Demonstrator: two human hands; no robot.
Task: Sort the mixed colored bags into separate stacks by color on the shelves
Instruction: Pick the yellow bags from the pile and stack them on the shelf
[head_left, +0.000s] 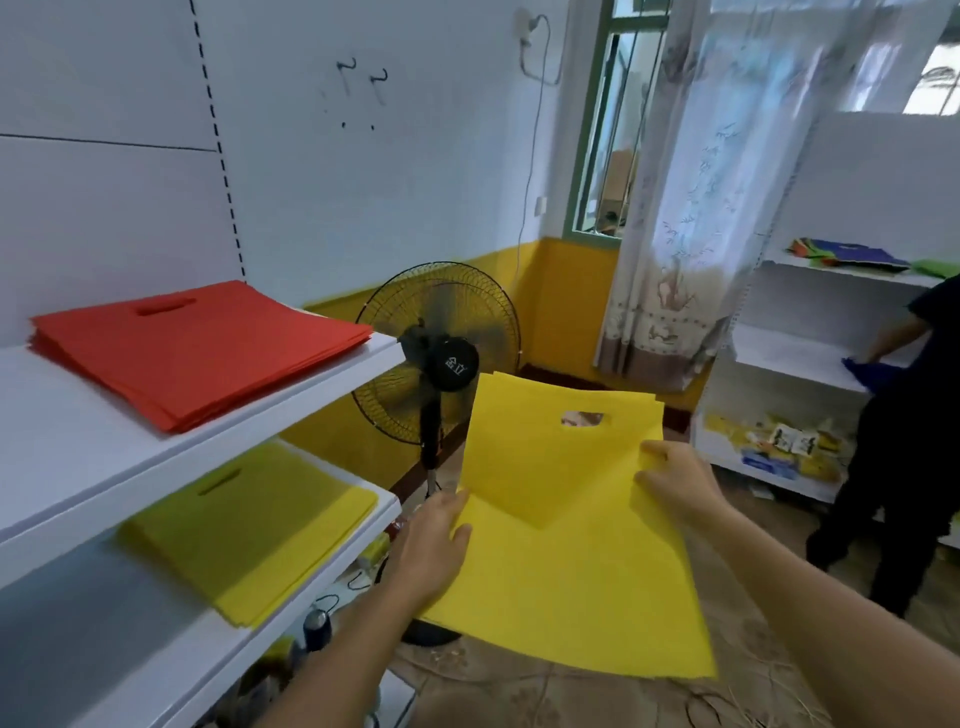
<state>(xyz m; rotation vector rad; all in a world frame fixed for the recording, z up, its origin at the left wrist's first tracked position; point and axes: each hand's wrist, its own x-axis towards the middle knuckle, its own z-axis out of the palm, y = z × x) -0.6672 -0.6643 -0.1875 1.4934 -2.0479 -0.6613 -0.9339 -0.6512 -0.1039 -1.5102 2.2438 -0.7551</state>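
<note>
I hold a small stack of flat yellow bags in the air in front of me, handle cut-out at the far end. My left hand grips the stack's left edge, thumb on top. My right hand pinches the right edge near the top. On the left shelving, a stack of red bags lies on the upper shelf. A stack of yellow bags lies on the shelf below.
A black standing fan stands between the left shelving and my hands. At the right, another person in dark clothes stands at a second white shelf unit that bears blue, green and mixed bags. Curtain and window are behind.
</note>
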